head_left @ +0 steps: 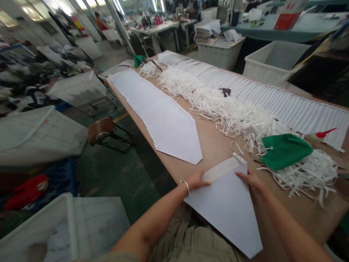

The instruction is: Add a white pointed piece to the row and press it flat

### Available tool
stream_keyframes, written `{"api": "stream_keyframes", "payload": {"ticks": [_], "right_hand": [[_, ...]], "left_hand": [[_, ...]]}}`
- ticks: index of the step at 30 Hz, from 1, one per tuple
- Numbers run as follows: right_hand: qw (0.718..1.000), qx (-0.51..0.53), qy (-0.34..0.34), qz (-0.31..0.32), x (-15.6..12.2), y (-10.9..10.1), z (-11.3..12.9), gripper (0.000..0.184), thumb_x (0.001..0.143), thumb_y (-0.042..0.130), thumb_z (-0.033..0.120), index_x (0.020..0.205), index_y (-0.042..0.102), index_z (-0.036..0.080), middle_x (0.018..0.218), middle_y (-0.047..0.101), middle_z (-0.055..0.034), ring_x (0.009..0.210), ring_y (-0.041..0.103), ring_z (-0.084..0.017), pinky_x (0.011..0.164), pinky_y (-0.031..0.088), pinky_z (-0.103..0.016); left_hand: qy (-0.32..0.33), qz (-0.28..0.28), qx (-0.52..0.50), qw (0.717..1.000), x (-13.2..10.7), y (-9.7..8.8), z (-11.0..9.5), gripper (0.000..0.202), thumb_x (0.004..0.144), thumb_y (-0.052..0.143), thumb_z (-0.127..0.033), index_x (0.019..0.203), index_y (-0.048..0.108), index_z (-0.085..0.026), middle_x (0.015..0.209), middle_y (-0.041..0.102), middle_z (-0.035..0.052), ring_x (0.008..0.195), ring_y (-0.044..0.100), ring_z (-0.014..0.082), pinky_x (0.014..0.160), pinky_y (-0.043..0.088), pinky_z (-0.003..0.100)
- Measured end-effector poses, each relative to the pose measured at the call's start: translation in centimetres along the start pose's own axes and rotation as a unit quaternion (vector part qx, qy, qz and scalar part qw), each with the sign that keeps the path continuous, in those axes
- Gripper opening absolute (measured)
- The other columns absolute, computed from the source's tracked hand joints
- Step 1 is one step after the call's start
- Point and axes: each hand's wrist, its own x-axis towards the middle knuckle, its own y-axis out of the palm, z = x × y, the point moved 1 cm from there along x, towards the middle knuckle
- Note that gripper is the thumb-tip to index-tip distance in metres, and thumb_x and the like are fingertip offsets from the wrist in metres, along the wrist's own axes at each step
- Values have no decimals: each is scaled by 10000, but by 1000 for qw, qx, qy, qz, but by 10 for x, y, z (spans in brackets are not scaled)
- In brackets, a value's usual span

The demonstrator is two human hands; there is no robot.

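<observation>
A white panel (226, 207) with a pointed near end lies over the table's front edge, toward my lap. A beige strip (220, 170) runs along its far edge, and a small white rolled bit sits at the strip's right end. My left hand (196, 181), with a white bracelet at the wrist, grips the panel's left side, thumb on top. Opposite it, my right hand (252, 180) pinches the right edge, with its thumb on the upper face and its other fingers partly hidden. Beyond, a long layered spread of similar white panels (155, 109) lies on the table.
Loose white strips (218, 98) are heaped along the brown table (209, 134). A green cloth (286, 150) and a red-tipped bottle (323, 134) lie at right, before a long row of overlapped white pieces (245, 83). Large bins (98, 214) and a folding chair (102, 131) stand left.
</observation>
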Motion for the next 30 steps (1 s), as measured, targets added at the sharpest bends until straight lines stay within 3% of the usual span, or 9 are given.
{"api": "stream_keyframes", "payload": {"ticks": [3, 8, 11, 15, 18, 20, 22, 27, 30], "right_hand": [[1000, -9, 19, 11, 11, -5, -5, 522, 584, 894, 451, 977, 724, 153, 959, 788, -132, 810, 735, -285, 741, 616, -396], [995, -25, 78, 52, 26, -21, -1, 528, 616, 902, 448, 1014, 747, 137, 1019, 785, -145, 823, 733, -271, 707, 607, -362], [993, -26, 101, 55, 33, -22, 4, 532, 624, 892, 479, 1002, 752, 132, 998, 785, -149, 791, 730, -271, 646, 598, -356], [996, -15, 70, 52, 26, -16, -3, 510, 565, 920, 413, 954, 745, 134, 937, 789, -124, 745, 716, -242, 673, 600, -346], [998, 30, 23, 49, 17, -16, -10, 507, 570, 916, 395, 981, 738, 158, 926, 793, -95, 781, 725, -230, 744, 610, -339], [995, 57, 35, 72, 17, -19, -10, 525, 581, 916, 364, 1036, 735, 175, 955, 797, -88, 823, 737, -232, 776, 617, -338], [990, 71, 74, 101, 22, -21, -8, 520, 611, 904, 358, 1070, 735, 182, 979, 798, -99, 810, 746, -241, 743, 628, -345], [987, 41, 136, 77, 33, -24, -7, 416, 645, 900, 321, 1000, 755, 160, 909, 802, -132, 712, 750, -264, 614, 637, -335], [986, 48, 138, 84, 25, -26, -12, 410, 636, 916, 274, 1004, 756, 186, 957, 808, -106, 773, 762, -260, 701, 657, -334]], "left_hand": [[-49, 35, -100, 993, 10, -23, 49, 472, 565, 878, -560, 656, 609, -182, 683, 636, 34, 837, 671, 296, 777, 500, 364], [-104, -8, -309, 945, -32, -12, 104, 622, 682, 687, -774, 869, 613, -185, 799, 674, 25, 773, 666, 171, 700, 531, 280], [-106, -34, -407, 907, -58, 23, 106, 682, 763, 594, -792, 1085, 607, -190, 1012, 730, 87, 908, 703, 193, 776, 571, 306], [-60, -106, -517, 847, -76, 71, 97, 704, 713, 777, -584, 1219, 599, -129, 1247, 707, 165, 1081, 689, 279, 979, 560, 415], [-22, -203, -398, 894, -89, 89, 96, 563, 779, 743, -457, 1238, 611, -159, 1288, 700, 129, 1158, 656, 283, 1094, 491, 451], [-12, -218, -319, 922, -96, 91, 95, 493, 820, 704, -432, 1247, 620, -201, 1265, 715, 94, 1184, 643, 279, 1127, 462, 464], [-10, -213, -342, 915, -97, 87, 94, 555, 800, 729, -433, 1292, 601, -211, 1308, 697, 92, 1224, 627, 283, 1148, 443, 467], [-25, -53, -644, 763, -84, 80, 89, 814, 619, 889, -483, 1314, 604, -169, 1326, 686, 170, 1183, 670, 336, 1083, 502, 500], [-31, -55, -693, 718, -82, 83, 90, 771, 492, 974, -417, 1155, 701, -134, 1253, 722, 185, 1149, 683, 362, 1089, 492, 517]]}}
